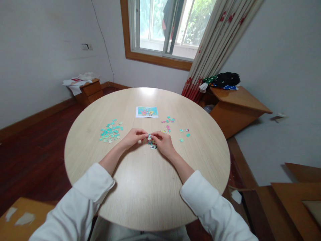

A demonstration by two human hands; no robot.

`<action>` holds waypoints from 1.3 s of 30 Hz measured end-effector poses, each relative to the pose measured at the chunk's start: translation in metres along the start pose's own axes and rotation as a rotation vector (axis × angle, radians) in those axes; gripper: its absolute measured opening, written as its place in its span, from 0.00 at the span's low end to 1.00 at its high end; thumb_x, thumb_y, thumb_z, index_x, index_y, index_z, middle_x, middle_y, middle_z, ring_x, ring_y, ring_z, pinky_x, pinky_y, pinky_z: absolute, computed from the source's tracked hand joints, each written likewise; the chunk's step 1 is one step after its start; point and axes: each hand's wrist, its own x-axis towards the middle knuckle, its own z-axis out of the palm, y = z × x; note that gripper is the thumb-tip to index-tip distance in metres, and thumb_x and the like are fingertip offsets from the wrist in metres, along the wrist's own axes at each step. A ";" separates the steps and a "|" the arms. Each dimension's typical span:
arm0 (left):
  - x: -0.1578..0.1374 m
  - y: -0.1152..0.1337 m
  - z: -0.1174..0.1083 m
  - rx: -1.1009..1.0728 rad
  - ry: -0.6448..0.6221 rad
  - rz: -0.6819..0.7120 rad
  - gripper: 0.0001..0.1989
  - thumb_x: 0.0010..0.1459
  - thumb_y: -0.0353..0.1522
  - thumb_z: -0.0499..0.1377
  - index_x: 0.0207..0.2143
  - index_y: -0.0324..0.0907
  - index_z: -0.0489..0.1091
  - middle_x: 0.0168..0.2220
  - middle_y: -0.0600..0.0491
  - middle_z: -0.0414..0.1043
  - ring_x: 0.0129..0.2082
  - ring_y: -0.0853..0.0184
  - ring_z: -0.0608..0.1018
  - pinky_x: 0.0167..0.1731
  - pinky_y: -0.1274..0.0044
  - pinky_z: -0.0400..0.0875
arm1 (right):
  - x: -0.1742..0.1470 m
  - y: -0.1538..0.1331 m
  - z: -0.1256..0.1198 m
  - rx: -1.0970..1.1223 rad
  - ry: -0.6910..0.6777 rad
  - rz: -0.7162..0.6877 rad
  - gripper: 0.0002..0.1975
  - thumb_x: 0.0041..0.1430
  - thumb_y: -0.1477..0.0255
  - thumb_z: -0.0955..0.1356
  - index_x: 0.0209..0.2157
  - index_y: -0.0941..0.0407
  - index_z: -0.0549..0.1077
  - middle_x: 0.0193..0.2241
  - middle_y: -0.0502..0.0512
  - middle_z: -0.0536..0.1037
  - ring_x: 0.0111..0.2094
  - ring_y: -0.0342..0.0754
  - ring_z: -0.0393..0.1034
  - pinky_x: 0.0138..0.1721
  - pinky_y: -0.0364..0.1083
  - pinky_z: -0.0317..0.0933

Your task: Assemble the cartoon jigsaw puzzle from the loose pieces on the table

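Both my hands meet over the middle of the round table, fingertips pinched on small jigsaw puzzle pieces. My left hand grips from the left, and my right hand from the right. Whether they hold one piece or two joined ones is too small to tell. Just below the fingertips lies a small cluster of puzzle pieces with dark and light patches, partly hidden by my right hand. More pink and yellow pieces lie just beyond that hand.
A pile of teal puzzle pieces lies at the left of the round table. A printed picture lies farther back. Loose pieces sit at the right. Wooden cabinets with cloths stand beyond the table's right edge.
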 end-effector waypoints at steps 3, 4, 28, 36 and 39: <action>0.001 -0.002 -0.001 -0.037 -0.018 -0.007 0.17 0.39 0.41 0.67 0.25 0.36 0.73 0.19 0.54 0.70 0.21 0.73 0.68 0.24 0.79 0.59 | 0.000 -0.002 0.000 -0.006 -0.002 -0.010 0.09 0.53 0.68 0.66 0.30 0.56 0.77 0.29 0.54 0.80 0.31 0.46 0.72 0.36 0.45 0.65; 0.001 -0.003 -0.001 -0.052 -0.025 -0.011 0.17 0.39 0.41 0.67 0.25 0.36 0.73 0.20 0.54 0.70 0.21 0.73 0.68 0.24 0.79 0.60 | 0.000 -0.002 0.000 -0.008 -0.003 -0.012 0.09 0.53 0.68 0.66 0.30 0.56 0.77 0.29 0.54 0.80 0.31 0.46 0.72 0.36 0.45 0.65; -0.001 0.002 0.001 -0.149 -0.045 -0.087 0.19 0.34 0.39 0.70 0.25 0.36 0.70 0.19 0.54 0.70 0.20 0.71 0.71 0.24 0.78 0.65 | 0.000 0.003 -0.002 -0.092 -0.038 -0.036 0.08 0.54 0.69 0.66 0.29 0.56 0.77 0.27 0.52 0.79 0.29 0.44 0.70 0.35 0.43 0.63; 0.000 -0.001 0.002 -0.188 -0.048 -0.079 0.17 0.35 0.36 0.70 0.25 0.36 0.69 0.19 0.54 0.71 0.20 0.72 0.72 0.25 0.77 0.66 | 0.000 0.002 -0.002 -0.095 -0.051 -0.051 0.07 0.54 0.70 0.66 0.29 0.57 0.76 0.27 0.52 0.79 0.28 0.43 0.70 0.34 0.42 0.62; 0.000 -0.002 0.002 -0.187 -0.052 -0.082 0.17 0.36 0.36 0.70 0.25 0.36 0.69 0.19 0.54 0.71 0.20 0.71 0.73 0.25 0.77 0.67 | 0.000 0.001 -0.002 -0.099 -0.058 -0.047 0.07 0.54 0.70 0.66 0.29 0.57 0.76 0.27 0.52 0.79 0.28 0.43 0.69 0.33 0.42 0.62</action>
